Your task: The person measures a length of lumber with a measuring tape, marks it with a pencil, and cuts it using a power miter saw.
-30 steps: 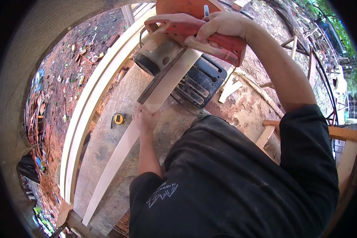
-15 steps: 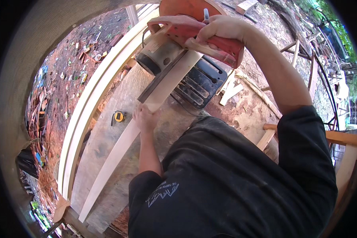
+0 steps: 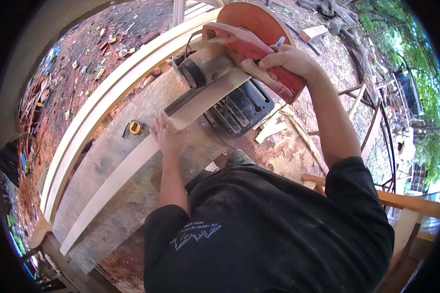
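Note:
A long pale wooden board slants across the worktable, its far part resting on the base of a chop saw along a dark fence. My left hand grips the board just short of the fence's near end, fingers laid over it. Up at the saw, my right hand is closed round the red handle of the raised saw head. The round orange-red guard or disc rises behind that handle. A grey motor housing sits left of it. Hidden from sight is any contact between blade and board.
A small yellow-and-black tape measure lies on the stained worktable, left of the board. Two long pale timbers run along the table's far-left side. Wood offcuts and sawdust lie on the ground right of the saw; scattered litter covers the ground at left.
The whole view has shifted, so table and board sit further left and the saw slightly lower. Both hands keep their holds; the left fingers look a little more spread.

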{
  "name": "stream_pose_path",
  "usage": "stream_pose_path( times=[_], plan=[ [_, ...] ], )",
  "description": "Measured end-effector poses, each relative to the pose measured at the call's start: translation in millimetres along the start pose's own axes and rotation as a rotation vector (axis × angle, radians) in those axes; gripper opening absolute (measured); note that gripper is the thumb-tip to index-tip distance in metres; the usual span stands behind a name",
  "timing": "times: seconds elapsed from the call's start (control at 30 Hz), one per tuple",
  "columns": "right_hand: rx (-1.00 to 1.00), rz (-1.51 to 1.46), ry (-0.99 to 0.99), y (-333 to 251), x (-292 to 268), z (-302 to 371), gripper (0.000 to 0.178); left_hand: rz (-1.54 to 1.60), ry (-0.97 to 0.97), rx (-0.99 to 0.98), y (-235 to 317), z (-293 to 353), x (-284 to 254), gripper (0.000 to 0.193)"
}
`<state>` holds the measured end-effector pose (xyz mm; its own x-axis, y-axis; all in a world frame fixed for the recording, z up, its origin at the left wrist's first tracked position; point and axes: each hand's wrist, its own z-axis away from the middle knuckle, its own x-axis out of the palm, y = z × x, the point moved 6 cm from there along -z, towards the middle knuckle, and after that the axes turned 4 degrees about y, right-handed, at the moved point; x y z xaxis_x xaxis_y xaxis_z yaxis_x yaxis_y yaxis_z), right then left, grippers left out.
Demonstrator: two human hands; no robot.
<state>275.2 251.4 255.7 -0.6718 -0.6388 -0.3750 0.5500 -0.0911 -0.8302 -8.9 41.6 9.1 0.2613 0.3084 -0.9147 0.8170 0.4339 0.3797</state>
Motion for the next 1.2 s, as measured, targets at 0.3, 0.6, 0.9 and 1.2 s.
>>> stream_pose_path(
  times=[0.3,0.6,0.9,1.2],
  plan=[
    [-0.011,0.003,0.031,2.9,9.5,13.1,0.038,0.059,0.083,-0.051,-3.2,8.6,1.0,0.068],
    [-0.308,-0.213,0.324,32.9,8.8,90.9,0.039,0.277,0.461,0.134,13.0,82.4,-20.1,0.039],
    [-0.51,-0.11,0.322,-34.4,-18.9,64.8,0.037,0.371,0.369,0.2,68.0,111.2,-8.8,0.028],
    [-0.888,0.272,0.515,-128.3,-49.7,22.4,0.034,0.303,0.07,-0.047,161.0,95.4,0.2,0.038]
  ],
)
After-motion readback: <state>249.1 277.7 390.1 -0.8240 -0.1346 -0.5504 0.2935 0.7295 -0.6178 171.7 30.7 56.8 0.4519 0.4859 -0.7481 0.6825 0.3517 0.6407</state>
